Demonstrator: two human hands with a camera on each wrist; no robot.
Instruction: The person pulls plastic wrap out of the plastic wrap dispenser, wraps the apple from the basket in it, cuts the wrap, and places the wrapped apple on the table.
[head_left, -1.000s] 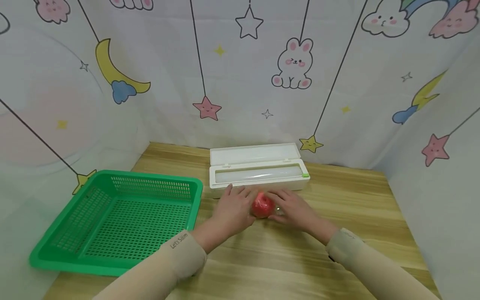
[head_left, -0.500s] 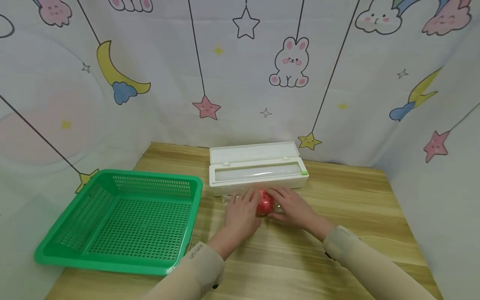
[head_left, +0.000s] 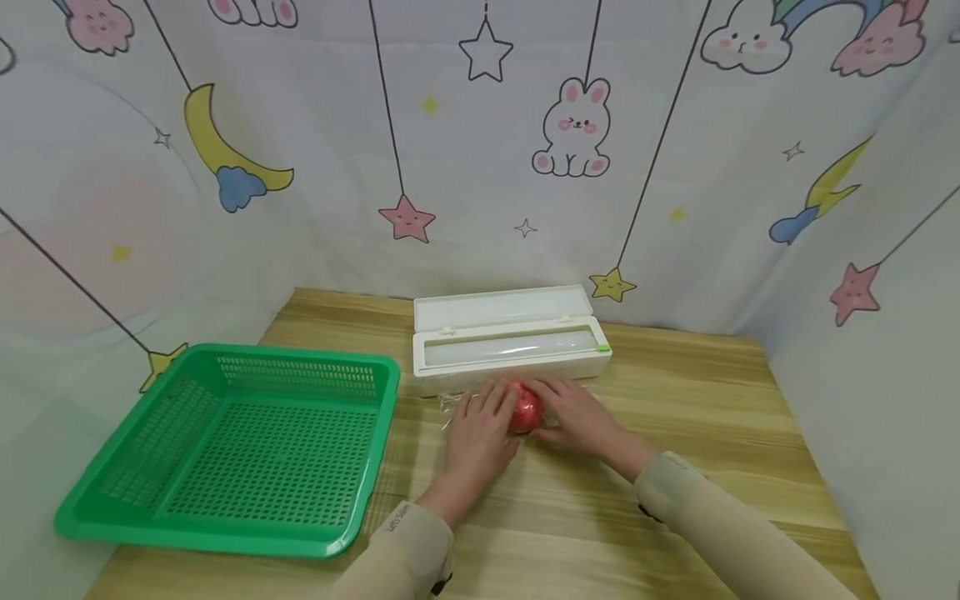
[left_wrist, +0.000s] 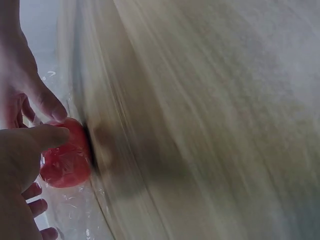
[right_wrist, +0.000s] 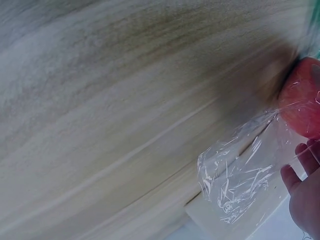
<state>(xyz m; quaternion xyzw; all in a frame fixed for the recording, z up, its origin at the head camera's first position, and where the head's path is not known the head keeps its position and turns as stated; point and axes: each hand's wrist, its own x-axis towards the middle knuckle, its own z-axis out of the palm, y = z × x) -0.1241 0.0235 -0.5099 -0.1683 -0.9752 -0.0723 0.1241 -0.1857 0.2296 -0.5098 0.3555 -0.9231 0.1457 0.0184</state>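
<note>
A red apple (head_left: 527,408), wrapped in clear cling film (right_wrist: 245,175), sits on the table just before the white film dispenser. My left hand (head_left: 482,433) holds it from the left, fingers over its far side and thumb on the near side, as the left wrist view shows. From the right, my right hand (head_left: 576,417) grips the apple too, its thumb low on the front. Loose, crinkled film spreads out past both sides of the apple. The hands hide much of the fruit in the head view, and its underside cannot be seen.
Behind the hands stands the white cling film dispenser (head_left: 513,367), lid raised, a film roll inside and a green slider at its right end. To the left lies a green plastic basket (head_left: 360,500). A printed curtain (head_left: 480,167) encloses the wood-grain table (head_left: 697,408).
My left hand has shifted to the right and turned more upright around the apple, uncovering film at its left. The right hand stays nearly in place. The head view has moved slightly.
</note>
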